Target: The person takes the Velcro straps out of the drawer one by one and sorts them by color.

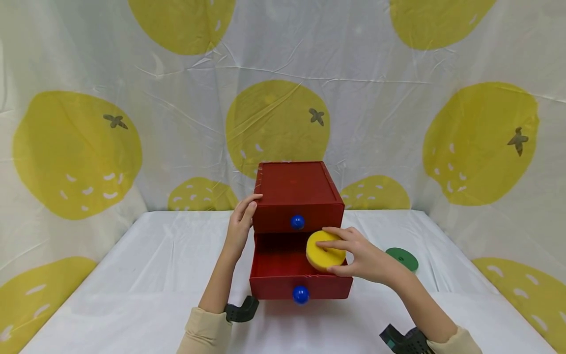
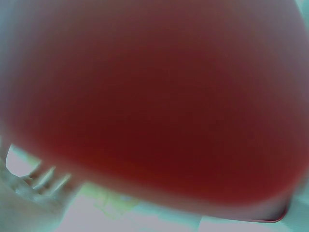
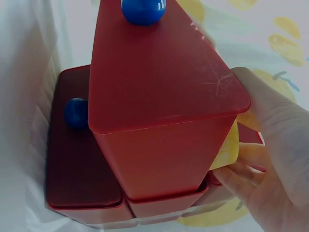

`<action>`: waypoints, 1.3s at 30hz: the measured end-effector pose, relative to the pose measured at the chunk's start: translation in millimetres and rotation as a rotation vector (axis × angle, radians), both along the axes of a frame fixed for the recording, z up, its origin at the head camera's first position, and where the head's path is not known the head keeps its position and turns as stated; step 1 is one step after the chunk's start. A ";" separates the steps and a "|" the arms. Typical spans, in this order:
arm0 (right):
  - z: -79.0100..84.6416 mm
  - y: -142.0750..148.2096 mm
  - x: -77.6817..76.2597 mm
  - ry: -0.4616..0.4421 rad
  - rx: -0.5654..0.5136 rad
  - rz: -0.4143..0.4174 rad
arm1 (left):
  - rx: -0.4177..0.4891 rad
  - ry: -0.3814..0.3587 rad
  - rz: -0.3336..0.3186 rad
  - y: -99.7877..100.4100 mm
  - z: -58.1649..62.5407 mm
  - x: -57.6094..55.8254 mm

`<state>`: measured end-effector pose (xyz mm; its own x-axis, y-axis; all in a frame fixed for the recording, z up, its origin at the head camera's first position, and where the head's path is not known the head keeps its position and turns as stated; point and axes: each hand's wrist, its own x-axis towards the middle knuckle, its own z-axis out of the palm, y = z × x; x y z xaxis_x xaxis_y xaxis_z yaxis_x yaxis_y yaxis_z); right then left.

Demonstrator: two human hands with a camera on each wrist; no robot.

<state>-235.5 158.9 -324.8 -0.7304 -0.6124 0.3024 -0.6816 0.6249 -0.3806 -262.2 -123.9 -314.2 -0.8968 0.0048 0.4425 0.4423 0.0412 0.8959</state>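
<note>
A red cabinet (image 1: 296, 184) with blue knobs stands on the table, its middle drawer (image 1: 276, 287) pulled out. My right hand (image 1: 362, 253) grips a thick yellow disc (image 1: 315, 255) at the right side of that drawer, thumb at the lower edge and fingers across its face. In the right wrist view the drawer front hides most of the disc (image 3: 228, 153). My left hand (image 1: 240, 226) rests against the cabinet's upper left side, fingers extended. Red fills most of the left wrist view, blurred, with the left hand's fingers (image 2: 43, 181) at the lower left.
A green disc (image 1: 403, 258) lies on the white-covered table (image 1: 177, 255), right of the cabinet. The top drawer (image 1: 274, 220) is closed, as is a lower drawer (image 3: 79, 164) seen in the right wrist view. Behind hangs a cloth (image 1: 177, 123) with yellow fruit prints.
</note>
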 end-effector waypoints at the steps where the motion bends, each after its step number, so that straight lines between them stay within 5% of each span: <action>1: -0.7 0.7 0.5 0.017 -0.011 0.001 | -0.001 -0.002 -0.001 0.0 -0.2 -0.2; 20: -23.5 27.9 11.6 0.346 -0.199 -0.074 | -0.005 0.006 0.014 0.0 -1.0 -0.4; 30: -33.2 47.5 12.4 0.475 -0.295 -0.061 | 0.013 -0.003 -0.005 -6.0 -14.6 -18.3; 39: -41.4 59.5 15.3 0.486 -0.315 -0.134 | -0.025 0.004 0.024 -0.1 0.1 -0.3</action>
<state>-220.1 218.4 -366.2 -0.5274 -0.3511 0.7736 -0.7471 0.6252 -0.2256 -262.5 -123.9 -314.1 -0.8951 -0.0055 0.4459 0.4443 0.0738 0.8928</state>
